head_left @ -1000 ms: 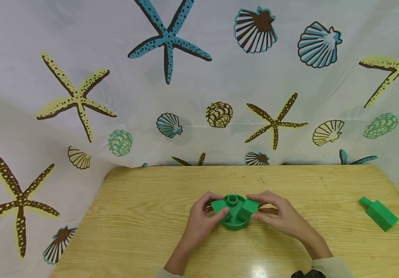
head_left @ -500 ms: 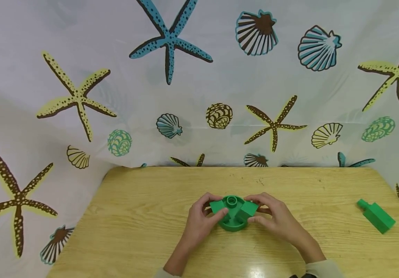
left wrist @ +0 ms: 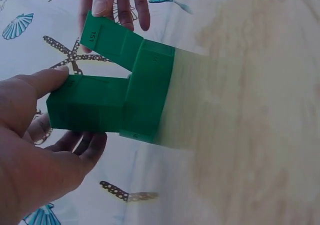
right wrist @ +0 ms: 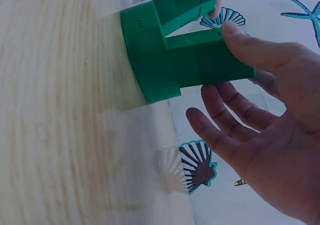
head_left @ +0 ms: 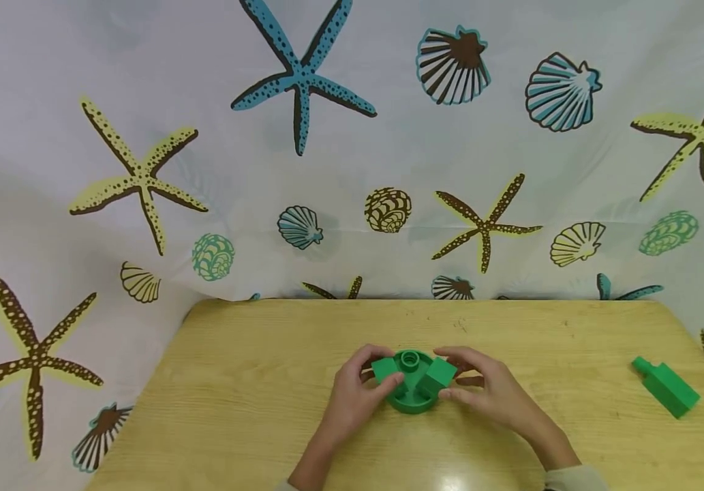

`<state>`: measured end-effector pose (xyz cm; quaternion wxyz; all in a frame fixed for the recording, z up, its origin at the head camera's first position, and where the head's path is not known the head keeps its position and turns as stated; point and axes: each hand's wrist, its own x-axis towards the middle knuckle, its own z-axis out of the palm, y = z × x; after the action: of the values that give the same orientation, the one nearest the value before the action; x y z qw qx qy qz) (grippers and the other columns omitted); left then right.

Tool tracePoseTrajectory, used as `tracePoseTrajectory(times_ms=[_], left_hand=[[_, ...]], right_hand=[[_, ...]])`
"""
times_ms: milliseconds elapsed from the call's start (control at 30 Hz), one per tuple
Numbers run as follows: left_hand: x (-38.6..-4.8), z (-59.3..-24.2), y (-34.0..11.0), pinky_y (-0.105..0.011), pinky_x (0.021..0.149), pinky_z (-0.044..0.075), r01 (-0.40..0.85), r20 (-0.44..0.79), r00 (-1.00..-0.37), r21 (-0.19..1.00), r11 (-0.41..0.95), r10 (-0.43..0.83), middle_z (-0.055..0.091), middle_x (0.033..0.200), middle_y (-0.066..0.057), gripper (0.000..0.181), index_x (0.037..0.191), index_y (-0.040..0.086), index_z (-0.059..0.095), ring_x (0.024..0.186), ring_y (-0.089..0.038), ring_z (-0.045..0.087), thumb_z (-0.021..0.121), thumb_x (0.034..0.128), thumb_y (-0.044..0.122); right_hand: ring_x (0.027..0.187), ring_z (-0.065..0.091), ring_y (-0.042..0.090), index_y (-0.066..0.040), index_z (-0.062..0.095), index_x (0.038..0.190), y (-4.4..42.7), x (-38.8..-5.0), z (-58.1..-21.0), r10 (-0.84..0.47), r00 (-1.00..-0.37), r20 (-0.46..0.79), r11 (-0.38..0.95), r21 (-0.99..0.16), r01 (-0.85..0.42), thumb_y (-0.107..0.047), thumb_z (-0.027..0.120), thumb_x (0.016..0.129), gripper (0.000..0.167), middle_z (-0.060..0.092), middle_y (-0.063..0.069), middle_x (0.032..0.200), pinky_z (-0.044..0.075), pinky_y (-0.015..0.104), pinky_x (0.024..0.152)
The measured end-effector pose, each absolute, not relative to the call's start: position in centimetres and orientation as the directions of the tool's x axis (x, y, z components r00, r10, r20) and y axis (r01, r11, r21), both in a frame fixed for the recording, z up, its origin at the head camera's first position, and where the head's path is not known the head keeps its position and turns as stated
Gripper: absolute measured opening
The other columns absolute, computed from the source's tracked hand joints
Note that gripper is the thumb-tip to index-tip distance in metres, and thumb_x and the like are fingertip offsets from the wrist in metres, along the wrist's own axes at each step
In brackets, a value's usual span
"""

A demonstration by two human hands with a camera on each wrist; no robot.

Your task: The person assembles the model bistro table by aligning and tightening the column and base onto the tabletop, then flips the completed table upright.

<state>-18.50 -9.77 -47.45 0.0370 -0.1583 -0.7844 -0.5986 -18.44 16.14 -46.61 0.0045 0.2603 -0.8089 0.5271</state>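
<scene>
A round green base (head_left: 411, 408) with a raised rim stands on the table in the head view, with a small ring-shaped socket (head_left: 409, 361) at its back. Two green blocks stand up from it, leaning apart. My left hand (head_left: 353, 390) pinches the left block (head_left: 384, 369) between thumb and fingers; the left wrist view shows this block (left wrist: 90, 105) from its outer side. On the other side my right hand (head_left: 491, 390) holds the right block (head_left: 440, 374); its thumb lies on the block (right wrist: 200, 60) in the right wrist view. How the blocks' lower ends are seated is hidden.
A separate green block (head_left: 670, 390) with a narrow round peg at one end lies at the right of the wooden table (head_left: 253, 382). A white cloth (head_left: 352, 157) printed with starfish and shells hangs behind the table and along its sides.
The head view has tilted slightly. Both hands stay on the green blocks, and the base keeps its place on the table.
</scene>
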Motion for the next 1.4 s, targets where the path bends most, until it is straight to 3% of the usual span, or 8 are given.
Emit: tracePoseTrajectory(times_ms=[233,533,667,867,1000,1200,1333,1400], left_hand=[[-17.5,-45.5,-9.4,-0.051,0.105,0.047,0.411,0.366,-0.911,0.789,0.457,0.188,0.058,0.129,-0.003,0.037,0.123,0.015,0.069,0.124,-0.026,0.056,0.083,0.0899,0.023],[-15.8,-43.6,-6.4,-0.048,0.095,0.055,0.479,0.381,-0.876,0.751,0.454,0.295,0.06,0.129,-0.005,0.042,0.13,0.011,0.068,0.115,-0.024,0.061,0.081,0.0917,0.021],[-15.6,-43.6,-5.2,-0.046,0.092,0.056,0.456,0.333,-0.886,0.755,0.471,0.323,0.061,0.132,-0.007,0.044,0.133,0.009,0.067,0.115,-0.028,0.062,0.079,0.0938,0.024],[-15.6,-44.1,-3.6,-0.039,0.102,0.052,0.409,0.245,-0.902,0.749,0.521,0.356,0.055,0.14,-0.008,0.054,0.142,0.004,0.06,0.129,-0.029,0.055,0.074,0.0975,0.031],[-15.9,-44.8,-2.3,-0.041,0.105,0.05,0.381,0.212,-0.915,0.737,0.558,0.344,0.052,0.143,-0.012,0.058,0.147,0.0,0.054,0.133,-0.032,0.052,0.072,0.0989,0.028],[-16.1,-45.2,-1.8,-0.041,0.101,0.052,0.39,0.251,-0.918,0.709,0.588,0.306,0.057,0.136,-0.012,0.044,0.141,0.001,0.058,0.127,-0.031,0.057,0.07,0.1,0.014],[-15.9,-45.4,-2.8,-0.038,0.1,0.052,0.422,0.279,-0.902,0.735,0.531,0.329,0.06,0.133,-0.011,0.039,0.137,0.002,0.06,0.124,-0.028,0.059,0.068,0.0993,0.007],[-15.7,-45.5,-3.5,-0.038,0.102,0.051,0.423,0.273,-0.897,0.76,0.494,0.347,0.06,0.134,-0.01,0.039,0.138,0.002,0.059,0.125,-0.026,0.058,0.066,0.0997,0.004]], right_hand=[[0.114,0.063,0.029,-0.022,0.061,0.139,17.5,-17.8,-45.7,-0.365,-0.896,0.254,0.316,-0.872,-0.375,-0.022,0.08,0.092,0.05,0.067,0.007,0.124,0.056,0.043,0.094],[0.116,0.062,0.027,-0.018,0.063,0.137,21.0,-17.1,-45.3,-0.252,-0.937,0.242,0.409,-0.851,-0.33,-0.022,0.074,0.097,0.041,0.066,0.002,0.126,0.055,0.042,0.096],[0.115,0.062,0.019,-0.016,0.062,0.139,22.6,-16.7,-45.4,-0.183,-0.942,0.281,0.462,-0.821,-0.334,-0.02,0.074,0.098,0.043,0.066,0.003,0.126,0.055,0.031,0.095],[0.111,0.056,0.002,-0.008,0.062,0.138,26.0,-16.4,-45.8,-0.065,-0.91,0.41,0.595,-0.716,-0.365,-0.013,0.077,0.094,0.047,0.065,0.01,0.127,0.047,0.009,0.089],[0.109,0.053,0.0,-0.005,0.062,0.137,28.7,-16.4,-46.2,0.027,-0.884,0.466,0.688,-0.651,-0.322,-0.014,0.079,0.092,0.049,0.063,0.012,0.128,0.041,0.005,0.087],[0.111,0.054,0.028,-0.001,0.061,0.138,32.5,-16.1,-46.7,0.12,-0.853,0.509,0.767,-0.593,-0.246,-0.014,0.08,0.091,0.052,0.062,0.019,0.126,0.042,0.03,0.087],[0.114,0.051,0.041,0.003,0.057,0.14,34.7,-15.7,-47.1,0.219,-0.853,0.474,0.767,-0.624,-0.15,-0.013,0.077,0.094,0.052,0.059,0.027,0.129,0.045,0.05,0.099],[0.116,0.05,0.046,0.005,0.055,0.141,35.7,-15.3,-47.4,0.266,-0.853,0.448,0.765,-0.636,-0.095,-0.012,0.074,0.096,0.052,0.058,0.031,0.131,0.042,0.066,0.098]])
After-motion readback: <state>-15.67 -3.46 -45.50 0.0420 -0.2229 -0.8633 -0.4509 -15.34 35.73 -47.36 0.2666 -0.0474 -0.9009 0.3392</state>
